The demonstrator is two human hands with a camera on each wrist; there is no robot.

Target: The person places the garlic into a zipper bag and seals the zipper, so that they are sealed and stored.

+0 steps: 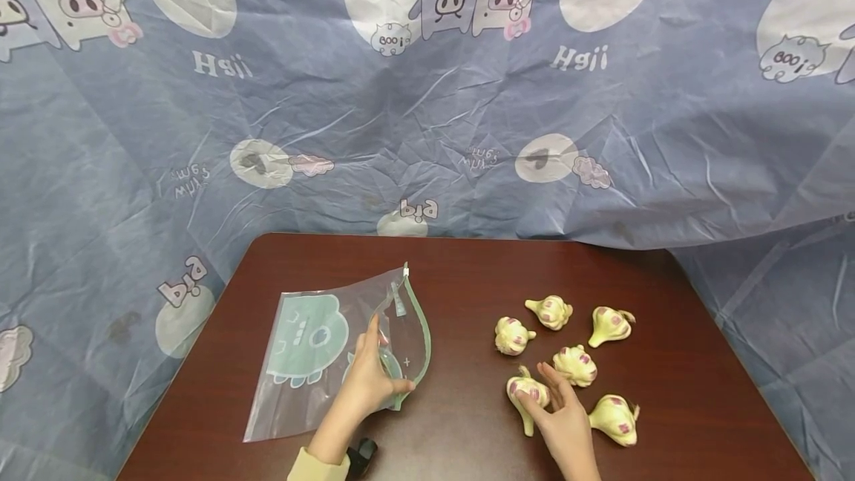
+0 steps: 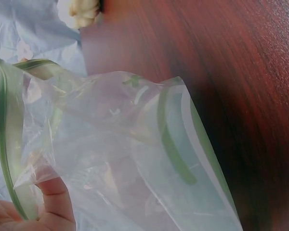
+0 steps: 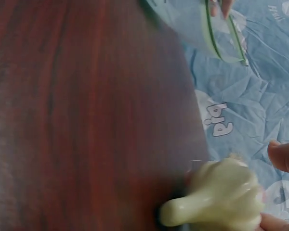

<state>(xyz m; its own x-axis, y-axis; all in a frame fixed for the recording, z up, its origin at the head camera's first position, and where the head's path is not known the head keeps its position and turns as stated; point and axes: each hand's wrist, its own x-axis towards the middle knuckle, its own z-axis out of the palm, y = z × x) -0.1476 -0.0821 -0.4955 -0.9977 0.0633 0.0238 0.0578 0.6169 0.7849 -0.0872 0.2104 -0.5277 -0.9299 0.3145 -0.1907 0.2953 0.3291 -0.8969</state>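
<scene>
My left hand (image 1: pixel 367 381) holds the mouth of a clear zip bag (image 1: pixel 303 414) with a green rim, thumb at the rim and fingers reaching inside. In the left wrist view, curled fingers (image 2: pixel 55 197) show through the plastic of the bag (image 2: pixel 101 139). My right hand (image 1: pixel 561 418) is at a garlic bulb (image 1: pixel 528 390), thumb on one side and fingers on the other. The right wrist view has this garlic bulb (image 3: pixel 226 192) close up, its stem toward me, with one fingertip (image 3: pixel 279 154) apart from it.
Around the right hand lie other garlic bulbs (image 1: pixel 513 336), (image 1: pixel 553 312), (image 1: pixel 611 325), (image 1: pixel 576 366), (image 1: pixel 616 419). The dark red-brown table (image 1: pixel 461 266) ends at a blue patterned cloth (image 1: pixel 427 110) hanging behind it. A black band (image 1: pixel 362 456) sits at my left wrist.
</scene>
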